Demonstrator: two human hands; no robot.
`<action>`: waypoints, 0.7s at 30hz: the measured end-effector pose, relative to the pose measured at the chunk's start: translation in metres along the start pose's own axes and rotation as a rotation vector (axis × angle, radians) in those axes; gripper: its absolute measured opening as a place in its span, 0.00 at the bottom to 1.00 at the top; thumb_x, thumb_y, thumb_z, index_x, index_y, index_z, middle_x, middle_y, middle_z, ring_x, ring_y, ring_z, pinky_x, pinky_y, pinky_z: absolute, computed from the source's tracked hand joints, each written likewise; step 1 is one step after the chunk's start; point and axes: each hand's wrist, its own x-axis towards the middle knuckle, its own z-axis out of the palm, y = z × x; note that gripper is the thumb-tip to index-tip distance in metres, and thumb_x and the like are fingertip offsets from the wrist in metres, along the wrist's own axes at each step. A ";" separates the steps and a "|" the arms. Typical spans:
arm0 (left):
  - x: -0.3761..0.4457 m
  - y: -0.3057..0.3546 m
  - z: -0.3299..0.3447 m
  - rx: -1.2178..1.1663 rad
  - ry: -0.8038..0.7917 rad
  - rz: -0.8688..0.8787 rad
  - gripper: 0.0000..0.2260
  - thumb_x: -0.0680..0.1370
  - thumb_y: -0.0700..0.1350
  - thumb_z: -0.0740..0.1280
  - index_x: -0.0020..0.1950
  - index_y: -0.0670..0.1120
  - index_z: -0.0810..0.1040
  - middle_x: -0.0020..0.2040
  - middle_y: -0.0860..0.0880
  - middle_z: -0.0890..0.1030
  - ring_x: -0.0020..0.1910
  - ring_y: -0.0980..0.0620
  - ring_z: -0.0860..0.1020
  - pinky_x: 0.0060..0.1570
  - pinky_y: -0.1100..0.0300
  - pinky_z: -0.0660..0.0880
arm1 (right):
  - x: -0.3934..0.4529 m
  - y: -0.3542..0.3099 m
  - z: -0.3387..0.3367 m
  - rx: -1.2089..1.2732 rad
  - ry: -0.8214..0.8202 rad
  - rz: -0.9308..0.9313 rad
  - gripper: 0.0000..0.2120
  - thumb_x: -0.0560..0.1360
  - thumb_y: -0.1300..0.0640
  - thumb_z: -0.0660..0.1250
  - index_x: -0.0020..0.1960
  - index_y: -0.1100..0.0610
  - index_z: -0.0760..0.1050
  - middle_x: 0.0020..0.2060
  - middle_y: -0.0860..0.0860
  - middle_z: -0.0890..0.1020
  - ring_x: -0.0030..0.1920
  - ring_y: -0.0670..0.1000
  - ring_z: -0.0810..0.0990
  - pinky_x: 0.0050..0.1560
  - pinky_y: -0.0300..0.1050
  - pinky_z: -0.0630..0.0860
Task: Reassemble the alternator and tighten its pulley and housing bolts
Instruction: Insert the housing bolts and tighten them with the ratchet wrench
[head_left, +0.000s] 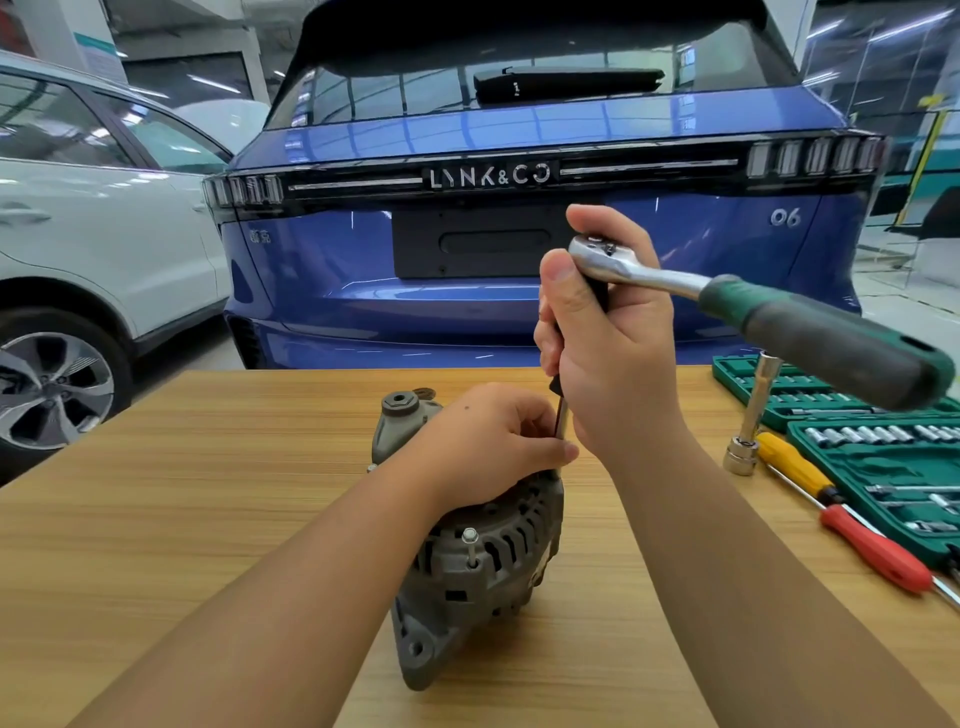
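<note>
With the alternator (470, 540) housing halves already mated, my right hand (613, 353) gripped the ratchet (727, 296) extension while my left hand (488, 441) pinched its tip onto one bolt; another bolt (470, 543) stood proud, untightened.

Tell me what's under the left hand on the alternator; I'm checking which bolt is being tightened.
The left hand rests on the alternator and pinches the dark extension bar dropping from the ratchet. The bar's tip and any bolt beneath are covered. One housing bolt stands exposed nearer the camera.
</note>
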 end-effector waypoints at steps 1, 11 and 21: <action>0.000 0.000 0.000 0.005 0.003 -0.002 0.08 0.79 0.58 0.69 0.50 0.55 0.83 0.44 0.55 0.84 0.43 0.57 0.81 0.48 0.53 0.81 | 0.001 0.000 0.001 -0.004 -0.002 0.005 0.11 0.83 0.64 0.62 0.63 0.54 0.70 0.36 0.52 0.71 0.31 0.49 0.68 0.28 0.43 0.67; -0.008 0.008 -0.005 -0.113 0.038 -0.057 0.11 0.80 0.51 0.63 0.51 0.50 0.85 0.48 0.49 0.85 0.49 0.49 0.81 0.54 0.47 0.79 | 0.001 -0.008 0.011 -0.088 -0.089 0.049 0.11 0.83 0.63 0.62 0.62 0.53 0.70 0.35 0.53 0.71 0.31 0.49 0.68 0.30 0.40 0.70; -0.005 0.009 -0.003 -0.073 0.041 -0.101 0.13 0.80 0.43 0.61 0.44 0.56 0.81 0.42 0.57 0.85 0.46 0.58 0.81 0.47 0.57 0.78 | 0.015 -0.028 0.009 -0.023 0.007 0.027 0.07 0.84 0.64 0.61 0.60 0.57 0.69 0.35 0.54 0.70 0.28 0.48 0.68 0.25 0.43 0.65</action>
